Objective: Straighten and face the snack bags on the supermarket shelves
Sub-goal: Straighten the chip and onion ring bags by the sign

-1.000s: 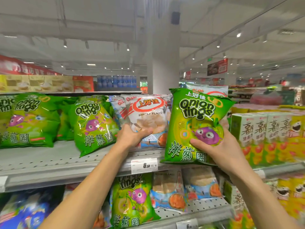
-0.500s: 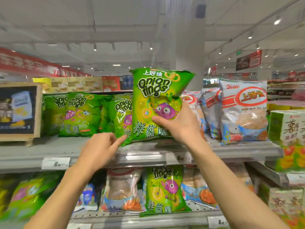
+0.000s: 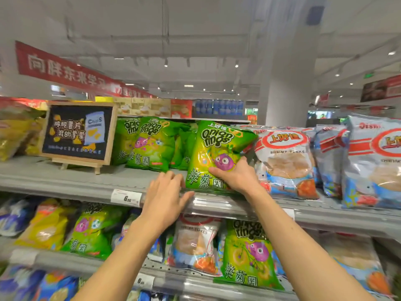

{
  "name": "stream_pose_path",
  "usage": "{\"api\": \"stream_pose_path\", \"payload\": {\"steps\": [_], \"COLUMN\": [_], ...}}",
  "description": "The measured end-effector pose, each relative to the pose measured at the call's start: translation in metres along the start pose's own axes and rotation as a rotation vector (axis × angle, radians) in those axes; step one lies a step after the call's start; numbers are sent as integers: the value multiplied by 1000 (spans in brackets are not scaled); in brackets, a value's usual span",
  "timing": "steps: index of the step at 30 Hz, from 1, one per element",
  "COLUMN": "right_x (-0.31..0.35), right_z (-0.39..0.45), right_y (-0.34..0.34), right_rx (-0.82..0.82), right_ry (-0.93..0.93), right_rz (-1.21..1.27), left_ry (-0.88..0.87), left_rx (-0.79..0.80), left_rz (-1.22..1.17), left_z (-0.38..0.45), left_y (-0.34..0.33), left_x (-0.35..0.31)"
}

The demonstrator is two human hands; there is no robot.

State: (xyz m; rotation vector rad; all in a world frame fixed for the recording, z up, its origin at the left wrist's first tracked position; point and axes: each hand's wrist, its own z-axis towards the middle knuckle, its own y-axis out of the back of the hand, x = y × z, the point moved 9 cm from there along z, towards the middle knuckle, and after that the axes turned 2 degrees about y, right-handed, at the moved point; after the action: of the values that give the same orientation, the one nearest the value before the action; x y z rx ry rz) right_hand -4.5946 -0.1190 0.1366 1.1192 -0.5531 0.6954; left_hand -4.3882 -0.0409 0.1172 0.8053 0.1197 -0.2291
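Two hands at a grey metal shelf (image 3: 65, 181): right hand (image 3: 235, 174) grips a glossy, crinkled green bag (image 3: 214, 148) upright; left hand (image 3: 167, 196), fingers loosely spread, touches its lower corner.

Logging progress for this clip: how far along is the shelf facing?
Done: shrimp flakes bags stand upright, facing out. In hand: right hand grips an onion rings bag at the top shelf edge; left hand touches its corner. Left: the green bags behind lean and overlap; lower shelf bags are jumbled.
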Motion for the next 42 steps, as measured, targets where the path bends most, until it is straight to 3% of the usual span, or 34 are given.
{"api": "stream_pose_path", "payload": {"steps": [6, 12, 16, 18, 23, 30, 42], "right_x": [-5, 1, -28, -59, -159, -257, -262], "right_z": [-12, -58, -114, -140, -184, -222, -208], "right_y": [6, 28, 36, 32, -8, -45, -48], "right_rx": [41, -262, -486, -562, -525, -368, -329], "right_ry": [31, 221, 286, 253, -9, -324, -227], "right_rz": [-66, -104, 212, 348, 565, 369, 128], "left_ry": [49, 152, 177, 202, 379, 580, 625], "left_rx": [-85, -259, -405, -363, -185, -2, 12], "left_rz": [-69, -280, -382, -418, -519, -544, -537], "left_z": [-10, -39, -91, -115, -175, -227, -230], "left_y": [3, 7, -3, -23, -81, -130, -145], "left_x": [-8, -23, -30, -31, -14, 10, 22]}}
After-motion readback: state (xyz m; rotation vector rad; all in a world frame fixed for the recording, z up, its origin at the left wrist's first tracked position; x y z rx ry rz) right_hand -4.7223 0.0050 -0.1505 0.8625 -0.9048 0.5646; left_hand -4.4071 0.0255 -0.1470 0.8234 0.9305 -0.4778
